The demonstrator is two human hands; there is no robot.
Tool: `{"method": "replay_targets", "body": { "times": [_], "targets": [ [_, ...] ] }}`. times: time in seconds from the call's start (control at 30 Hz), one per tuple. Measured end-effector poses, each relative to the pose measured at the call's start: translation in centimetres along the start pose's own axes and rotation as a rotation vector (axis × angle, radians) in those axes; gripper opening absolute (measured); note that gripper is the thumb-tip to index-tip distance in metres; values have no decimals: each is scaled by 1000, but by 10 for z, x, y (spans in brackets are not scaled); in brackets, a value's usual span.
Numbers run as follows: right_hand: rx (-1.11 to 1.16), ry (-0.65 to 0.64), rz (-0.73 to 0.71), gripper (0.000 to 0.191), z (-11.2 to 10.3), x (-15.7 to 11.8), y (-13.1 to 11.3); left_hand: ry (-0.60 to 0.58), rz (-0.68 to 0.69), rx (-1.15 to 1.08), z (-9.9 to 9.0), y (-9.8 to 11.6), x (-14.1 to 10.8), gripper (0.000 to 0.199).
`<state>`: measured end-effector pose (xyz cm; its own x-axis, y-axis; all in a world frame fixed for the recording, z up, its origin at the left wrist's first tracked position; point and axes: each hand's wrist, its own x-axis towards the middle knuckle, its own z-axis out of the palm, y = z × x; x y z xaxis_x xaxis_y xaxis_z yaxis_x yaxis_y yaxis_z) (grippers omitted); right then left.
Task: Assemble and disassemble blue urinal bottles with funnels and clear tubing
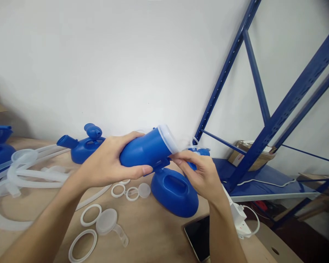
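My left hand (115, 160) wraps round a blue plastic cylinder (144, 149), which tilts up to the right. A translucent white ring (167, 138) sits around its wide end. At that ring's lower edge, my right hand (199, 171) is closed in a pinch, thumb and forefinger together. Just below is a blue handled bottle (175, 193) on the table; whether it joins the cylinder is hidden. Loose white rings (91, 215) and a translucent cap with a strap (106, 221) lie nearer to me, left of the bottle.
Translucent hoses (35, 175) coil across the left of the wooden table (150, 233). Another blue bottle (84, 149) stands behind them. A phone (199, 237) and a white power strip (239, 219) lie at right, beside a blue metal rack (263, 179) with a carton (249, 155).
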<state>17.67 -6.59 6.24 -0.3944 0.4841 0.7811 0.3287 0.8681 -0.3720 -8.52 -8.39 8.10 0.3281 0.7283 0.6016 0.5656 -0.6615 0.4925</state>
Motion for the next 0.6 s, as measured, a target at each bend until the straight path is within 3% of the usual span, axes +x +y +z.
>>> {"method": "replay_targets", "body": {
  "times": [0.17,0.33,0.6],
  "targets": [
    [305,-44,255,5,-3,5,12,-31,61,14,7,-1,4,60],
    [511,-80,312,6,1,6,23,-54,65,45,9,-4,6,61],
    [440,-125,349,11,5,7,16,-52,109,133,10,-7,6,60]
  ]
}}
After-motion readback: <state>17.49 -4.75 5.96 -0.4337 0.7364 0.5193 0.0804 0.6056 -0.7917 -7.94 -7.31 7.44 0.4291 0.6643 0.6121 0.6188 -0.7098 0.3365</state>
